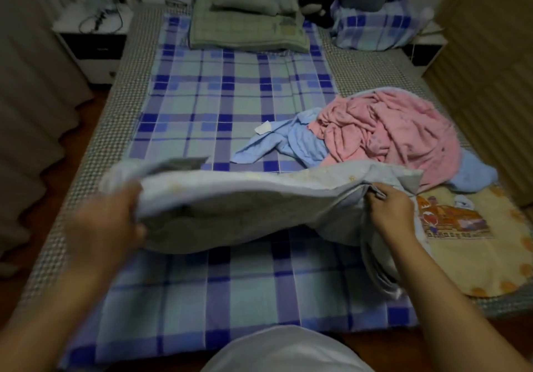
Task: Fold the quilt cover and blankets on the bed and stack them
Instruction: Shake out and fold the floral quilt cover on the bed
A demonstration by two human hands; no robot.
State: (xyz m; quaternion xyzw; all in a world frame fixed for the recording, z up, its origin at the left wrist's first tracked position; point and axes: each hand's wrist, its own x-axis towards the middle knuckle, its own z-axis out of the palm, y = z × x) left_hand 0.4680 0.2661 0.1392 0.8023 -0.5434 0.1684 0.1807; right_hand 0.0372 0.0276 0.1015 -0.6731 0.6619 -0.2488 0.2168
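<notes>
A pale grey-white quilt cover [245, 204] is stretched in the air across the near half of the bed, sagging in its middle. My left hand [109, 221] grips its left end and looks blurred. My right hand [389, 207] pinches its right end, where the fabric bunches and hangs down. Behind it on the right lies a crumpled pink blanket [398, 129] on top of a light blue blanket [294, 141]. A yellow blanket with a cartoon picture [467, 250] lies flat at the bed's right edge.
The bed carries a blue checked sheet [230, 95]. Green pillows [248, 23] are stacked at the head, with a checked pillow [375, 31] and dark soft toys to their right. A white nightstand [92, 46] stands at the far left beside curtains.
</notes>
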